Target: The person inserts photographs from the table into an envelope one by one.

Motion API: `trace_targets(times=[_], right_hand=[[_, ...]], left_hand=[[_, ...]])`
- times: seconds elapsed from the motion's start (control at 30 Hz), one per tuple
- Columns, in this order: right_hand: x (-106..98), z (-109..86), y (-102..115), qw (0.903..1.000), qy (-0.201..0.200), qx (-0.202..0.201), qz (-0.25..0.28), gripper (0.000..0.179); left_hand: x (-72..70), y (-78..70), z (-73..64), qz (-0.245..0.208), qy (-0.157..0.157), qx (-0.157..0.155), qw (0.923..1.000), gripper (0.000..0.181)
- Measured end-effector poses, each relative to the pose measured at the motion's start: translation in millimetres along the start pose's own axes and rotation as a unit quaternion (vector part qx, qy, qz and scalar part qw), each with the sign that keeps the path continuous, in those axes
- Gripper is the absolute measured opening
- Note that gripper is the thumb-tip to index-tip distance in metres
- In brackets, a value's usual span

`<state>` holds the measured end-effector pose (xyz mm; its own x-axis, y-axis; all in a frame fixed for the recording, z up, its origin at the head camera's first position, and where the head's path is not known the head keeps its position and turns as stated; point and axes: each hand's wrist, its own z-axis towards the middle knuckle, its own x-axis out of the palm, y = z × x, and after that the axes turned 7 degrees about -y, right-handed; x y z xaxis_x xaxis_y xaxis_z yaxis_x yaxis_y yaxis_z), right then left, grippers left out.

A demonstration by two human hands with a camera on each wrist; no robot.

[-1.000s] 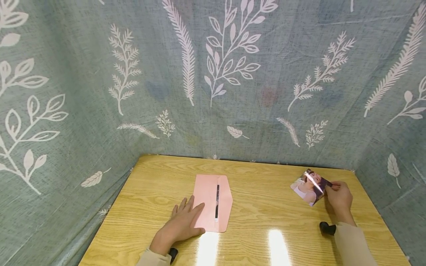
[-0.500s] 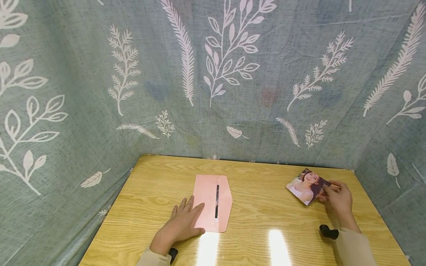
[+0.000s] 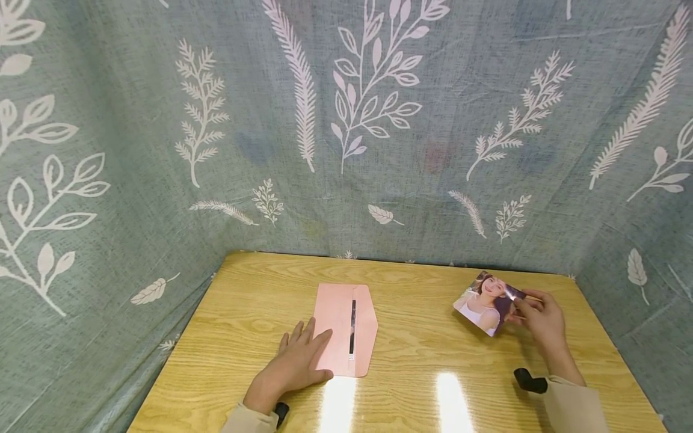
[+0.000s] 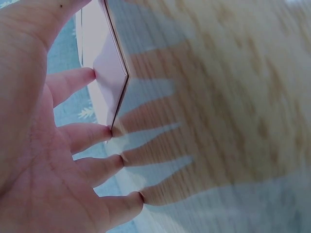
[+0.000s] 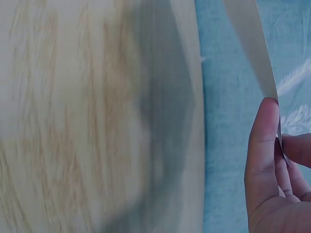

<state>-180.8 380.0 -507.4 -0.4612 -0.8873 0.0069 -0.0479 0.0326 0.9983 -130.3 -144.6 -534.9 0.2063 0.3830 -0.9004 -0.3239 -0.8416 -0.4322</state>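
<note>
A pink envelope lies on the wooden table, its flap side pointing right. Through a slit near the flap shows a dark strip of something inside. My left hand rests at the envelope's left edge with fingers spread; in the left wrist view some fingertips touch the envelope and others the tabletop. On the right, my right hand pinches a photo print of a person in a white top by its right corner, tilted above the table. The right wrist view has the photo's pale back nearly edge-on.
The yellowish wooden table carries two bright light reflections near its front. A grey-green curtain with white leaf prints encloses the back and sides. Black wrist-worn pieces sit at both cuffs.
My right hand has moved slightly left with the photo, turning it so the glare has mostly left its picture. The left hand and envelope have stayed put.
</note>
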Motion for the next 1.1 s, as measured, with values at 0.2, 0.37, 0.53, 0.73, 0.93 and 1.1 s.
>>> trace_targets(times=[0.2,0.37,0.53,0.73,0.93,1.1], right_hand=[[12.5,-8.1,3.9,0.9992,0.025,-0.032,-0.007,0.032],[24.5,-17.0,7.6,0.9978,0.045,-0.041,-0.027,0.031],[36.6,-23.1,12.2,0.9956,0.072,-0.043,-0.042,0.038],[51.7,-28.2,12.8,0.9940,0.087,-0.046,-0.048,0.043],[64.9,-32.8,8.7,0.9938,0.101,-0.040,-0.025,0.042],[75.5,-37.6,6.4,0.9926,0.113,-0.040,-0.020,0.038]], left_hand=[[-0.1,-0.1,0.5,-0.001,0.001,-0.002,1.0000,0.087],[-1.0,-0.9,0.5,0.000,0.002,-0.002,1.0000,0.086],[-1.6,-1.5,0.0,0.001,0.002,-0.002,1.0000,0.086],[-1.9,-1.7,-1.3,-0.003,-0.001,-0.001,1.0000,0.086],[-1.6,-1.5,-1.7,-0.003,-0.005,0.002,1.0000,0.086],[-0.7,-0.6,-1.7,-0.002,-0.008,0.003,1.0000,0.086]])
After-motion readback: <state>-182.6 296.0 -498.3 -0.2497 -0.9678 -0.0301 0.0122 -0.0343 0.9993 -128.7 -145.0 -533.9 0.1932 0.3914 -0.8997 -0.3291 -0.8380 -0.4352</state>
